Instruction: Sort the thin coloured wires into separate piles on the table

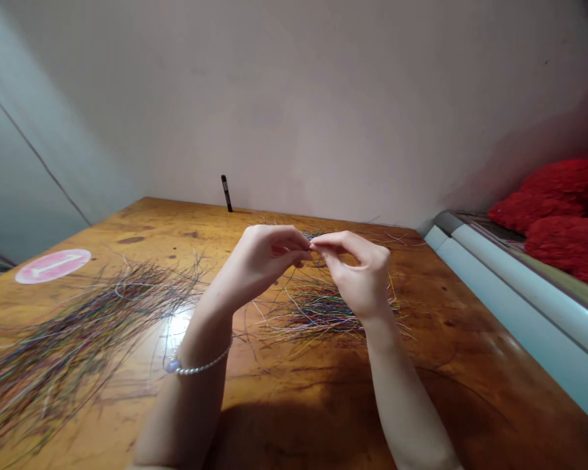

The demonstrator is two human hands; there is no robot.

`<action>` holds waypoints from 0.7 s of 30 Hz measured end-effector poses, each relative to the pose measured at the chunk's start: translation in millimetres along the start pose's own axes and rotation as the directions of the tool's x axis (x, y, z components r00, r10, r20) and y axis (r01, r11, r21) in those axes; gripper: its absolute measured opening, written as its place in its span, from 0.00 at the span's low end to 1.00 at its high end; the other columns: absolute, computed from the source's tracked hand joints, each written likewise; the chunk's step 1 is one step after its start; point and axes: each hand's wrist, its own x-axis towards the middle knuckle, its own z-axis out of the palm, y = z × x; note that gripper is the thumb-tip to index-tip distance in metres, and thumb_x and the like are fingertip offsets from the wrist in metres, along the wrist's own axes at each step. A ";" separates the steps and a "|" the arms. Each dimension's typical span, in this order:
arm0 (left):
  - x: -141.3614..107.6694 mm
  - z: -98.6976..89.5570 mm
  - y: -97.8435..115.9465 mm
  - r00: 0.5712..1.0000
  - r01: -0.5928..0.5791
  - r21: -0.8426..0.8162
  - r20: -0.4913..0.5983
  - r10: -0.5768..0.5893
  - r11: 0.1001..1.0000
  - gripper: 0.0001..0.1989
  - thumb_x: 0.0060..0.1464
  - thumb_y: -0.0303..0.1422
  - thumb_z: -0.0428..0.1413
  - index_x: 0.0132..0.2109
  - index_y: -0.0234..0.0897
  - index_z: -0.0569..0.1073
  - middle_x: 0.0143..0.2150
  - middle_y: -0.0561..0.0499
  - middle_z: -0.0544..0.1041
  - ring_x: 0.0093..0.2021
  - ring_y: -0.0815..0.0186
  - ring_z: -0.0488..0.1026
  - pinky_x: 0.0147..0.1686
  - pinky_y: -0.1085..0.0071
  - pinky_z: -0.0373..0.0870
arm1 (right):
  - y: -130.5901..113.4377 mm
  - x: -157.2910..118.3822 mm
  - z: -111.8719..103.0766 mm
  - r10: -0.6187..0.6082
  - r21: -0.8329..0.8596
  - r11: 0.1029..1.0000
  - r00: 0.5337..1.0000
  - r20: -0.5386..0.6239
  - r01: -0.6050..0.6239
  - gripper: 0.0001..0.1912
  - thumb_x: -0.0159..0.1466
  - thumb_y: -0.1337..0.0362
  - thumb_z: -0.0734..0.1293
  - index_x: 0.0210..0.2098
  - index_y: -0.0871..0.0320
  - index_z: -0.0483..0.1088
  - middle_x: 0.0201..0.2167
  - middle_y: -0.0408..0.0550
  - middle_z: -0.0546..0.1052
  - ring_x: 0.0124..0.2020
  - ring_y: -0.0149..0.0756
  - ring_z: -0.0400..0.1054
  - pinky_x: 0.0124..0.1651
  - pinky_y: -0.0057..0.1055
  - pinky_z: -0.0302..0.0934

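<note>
My left hand (274,254) and my right hand (355,264) meet above the middle of the table, fingertips almost touching. Both are closed in a pinch. Whatever lies between the fingertips is too thin and small to make out. A bracelet of pale beads (196,370) circles my left wrist. Below and behind my right hand spreads a bundle of thin, many-coloured wires (318,310), partly covered by that hand. More wires (313,236) show just beyond my fingertips. To the left of my left arm lies a larger, longer bundle of coloured wires (88,333).
The wooden table (294,391) meets a plain wall at the back. A black marker (226,194) stands upright near the far edge. A pink-and-white round sticker (53,266) is at the left. Along the right runs a pale, long casing (524,307), with red fluffy material (558,209) beyond it.
</note>
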 end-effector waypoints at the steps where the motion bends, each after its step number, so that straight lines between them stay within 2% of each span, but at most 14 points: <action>1: 0.2 0.4 1.7 1.000 0.000 -0.003 -0.014 0.000 1.000 0.04 0.51 0.28 0.56 0.33 0.34 0.76 0.29 0.50 0.79 0.30 0.68 0.77 0.32 0.74 0.75 | -0.2 0.0 -1.4 -0.062 -0.052 0.997 0.998 0.012 0.062 0.08 0.63 0.69 0.64 0.34 0.52 0.74 0.32 0.41 0.79 0.35 0.31 0.73 0.42 0.32 0.69; 4: 0.6 1.0 6.6 0.999 0.010 -0.018 -0.040 -0.011 1.000 0.03 0.49 0.28 0.57 0.31 0.34 0.76 0.27 0.51 0.79 0.30 0.68 0.77 0.32 0.74 0.76 | 0.1 -0.9 -4.6 -0.176 -0.119 0.977 0.984 0.029 0.178 0.10 0.65 0.70 0.62 0.37 0.50 0.73 0.34 0.40 0.79 0.38 0.31 0.73 0.45 0.34 0.68; 7: 0.0 0.8 9.6 0.998 -0.018 0.018 -0.053 0.019 1.000 0.02 0.49 0.28 0.58 0.31 0.35 0.75 0.28 0.52 0.78 0.31 0.68 0.76 0.33 0.74 0.75 | -0.4 -2.9 -6.1 -0.216 -0.115 0.969 0.976 0.025 0.217 0.12 0.65 0.71 0.61 0.39 0.48 0.72 0.35 0.39 0.79 0.40 0.31 0.73 0.46 0.33 0.68; 11: -2.7 1.4 13.9 0.993 -0.078 0.150 -0.071 0.089 0.986 0.03 0.51 0.28 0.57 0.32 0.34 0.75 0.30 0.52 0.79 0.32 0.69 0.76 0.35 0.75 0.74 | -3.4 -4.1 -7.8 -0.238 -0.119 0.964 0.971 0.017 0.239 0.12 0.65 0.72 0.61 0.41 0.49 0.71 0.34 0.40 0.78 0.38 0.30 0.73 0.44 0.31 0.68; 13: -4.4 2.7 17.3 0.990 -0.090 0.215 -0.089 0.111 0.973 0.06 0.52 0.30 0.57 0.39 0.35 0.74 0.30 0.52 0.79 0.32 0.68 0.76 0.35 0.75 0.73 | -5.4 -3.6 -8.7 -0.236 -0.131 0.963 0.972 0.016 0.236 0.12 0.65 0.72 0.61 0.40 0.50 0.71 0.33 0.41 0.78 0.37 0.30 0.72 0.43 0.31 0.68; 17: -6.5 7.1 21.5 0.969 -0.192 0.375 -0.072 0.234 0.907 0.23 0.55 0.29 0.55 0.58 0.42 0.64 0.31 0.55 0.79 0.32 0.69 0.76 0.37 0.75 0.71 | -8.1 -1.3 -9.8 -0.188 -0.144 0.972 0.982 -0.003 0.186 0.10 0.65 0.70 0.61 0.37 0.50 0.72 0.32 0.41 0.77 0.35 0.30 0.72 0.41 0.31 0.68; 21: -6.6 11.1 19.1 0.928 -0.338 0.517 0.048 0.368 0.786 0.27 0.58 0.27 0.51 0.62 0.50 0.60 0.39 0.54 0.79 0.34 0.70 0.75 0.36 0.76 0.71 | -8.2 1.1 -10.1 -0.185 -0.164 0.970 0.982 -0.022 0.179 0.11 0.64 0.72 0.61 0.31 0.53 0.72 0.30 0.41 0.78 0.33 0.30 0.72 0.38 0.30 0.68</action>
